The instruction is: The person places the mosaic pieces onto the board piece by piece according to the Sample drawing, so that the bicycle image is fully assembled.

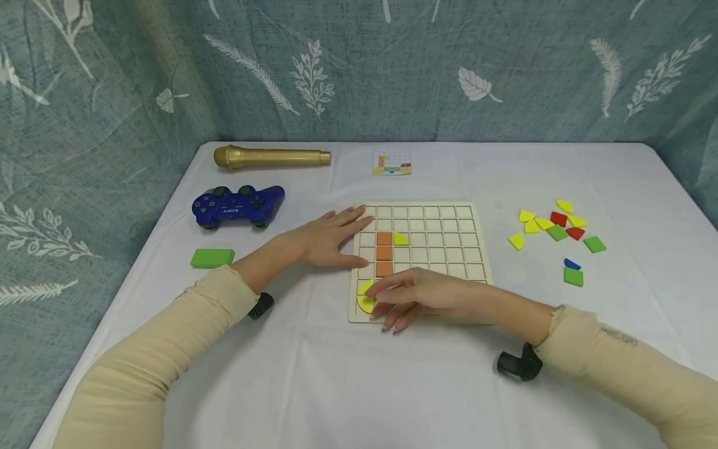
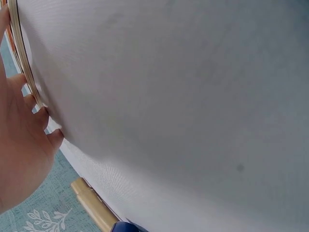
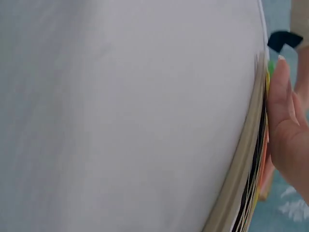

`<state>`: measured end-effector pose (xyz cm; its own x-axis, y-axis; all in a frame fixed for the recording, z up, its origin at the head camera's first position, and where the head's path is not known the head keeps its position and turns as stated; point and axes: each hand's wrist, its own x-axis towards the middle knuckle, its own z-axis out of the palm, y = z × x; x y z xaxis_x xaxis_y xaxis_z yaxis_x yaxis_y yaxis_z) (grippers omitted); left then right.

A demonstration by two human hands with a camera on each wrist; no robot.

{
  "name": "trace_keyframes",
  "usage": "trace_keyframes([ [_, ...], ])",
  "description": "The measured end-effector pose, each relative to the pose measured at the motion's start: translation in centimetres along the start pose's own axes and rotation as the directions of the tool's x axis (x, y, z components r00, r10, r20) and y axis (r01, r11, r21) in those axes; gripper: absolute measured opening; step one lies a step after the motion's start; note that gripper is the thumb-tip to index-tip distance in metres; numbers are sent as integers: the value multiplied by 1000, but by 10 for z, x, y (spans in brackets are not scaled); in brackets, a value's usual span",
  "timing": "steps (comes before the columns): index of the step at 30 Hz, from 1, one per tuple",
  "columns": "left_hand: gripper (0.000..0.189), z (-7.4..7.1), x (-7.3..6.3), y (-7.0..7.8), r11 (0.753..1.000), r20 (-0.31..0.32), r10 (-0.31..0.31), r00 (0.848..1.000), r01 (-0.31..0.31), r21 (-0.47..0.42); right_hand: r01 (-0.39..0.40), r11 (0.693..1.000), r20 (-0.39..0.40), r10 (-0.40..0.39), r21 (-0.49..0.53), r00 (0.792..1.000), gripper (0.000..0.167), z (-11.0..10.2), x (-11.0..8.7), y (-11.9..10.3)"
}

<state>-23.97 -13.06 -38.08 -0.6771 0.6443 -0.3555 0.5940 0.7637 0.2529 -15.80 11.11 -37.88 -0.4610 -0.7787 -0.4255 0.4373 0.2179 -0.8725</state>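
A pale wooden grid board (image 1: pixel 451 255) lies in the middle of the table. Three orange squares (image 1: pixel 384 253) run down one of its columns, with a yellow quarter-round piece (image 1: pixel 401 239) beside the top one. Yellow rounded pieces (image 1: pixel 364 305) fill cells at the lower left corner. My left hand (image 1: pixel 330 239) rests at the board's left edge, fingers spread and fingertips on it. Over the lower part of the board, my right hand (image 1: pixel 426 294) has loosely bent fingers, with a fingertip right at the yellow corner pieces. Its palm side is hidden in the head view.
Right of the board lie several loose yellow, red, green (image 1: pixel 573 277) and blue (image 1: pixel 572 264) pieces. A small pattern card (image 1: pixel 392 162) is behind the board. At left are a gold microphone (image 1: pixel 273 157), a blue game controller (image 1: pixel 238 206) and a green block (image 1: pixel 212 258).
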Motion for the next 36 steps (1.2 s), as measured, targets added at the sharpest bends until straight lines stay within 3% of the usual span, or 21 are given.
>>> trace_keyframes([
  [6, 91, -1, -1, 1, 1000, -1, -10, 1000, 10, 8, 7, 1000, -37, -7, -15, 999, 45, -24, -15, -3],
  [13, 92, -1, -2, 0, 1000, 0, -6, 1000, 6, 18, 62, 998, -151, -60, 9, 987, 47, -61, -43, -4],
  [20, 91, -1, 0, 1, 1000, 0, -5, 1000, 5, 21, 131, 991, -277, -117, 33, 954, 50, -92, -73, -3],
  [31, 90, -1, 1, 0, 1000, 11, 7, 1000, -7, 9, 199, 978, -423, -157, 58, 893, 37, -130, -113, 1],
  [36, 91, 0, 1, 0, 1000, 12, -3, 1000, 2, 10, 182, 983, -484, -148, 24, 862, 37, -147, -128, 2],
])
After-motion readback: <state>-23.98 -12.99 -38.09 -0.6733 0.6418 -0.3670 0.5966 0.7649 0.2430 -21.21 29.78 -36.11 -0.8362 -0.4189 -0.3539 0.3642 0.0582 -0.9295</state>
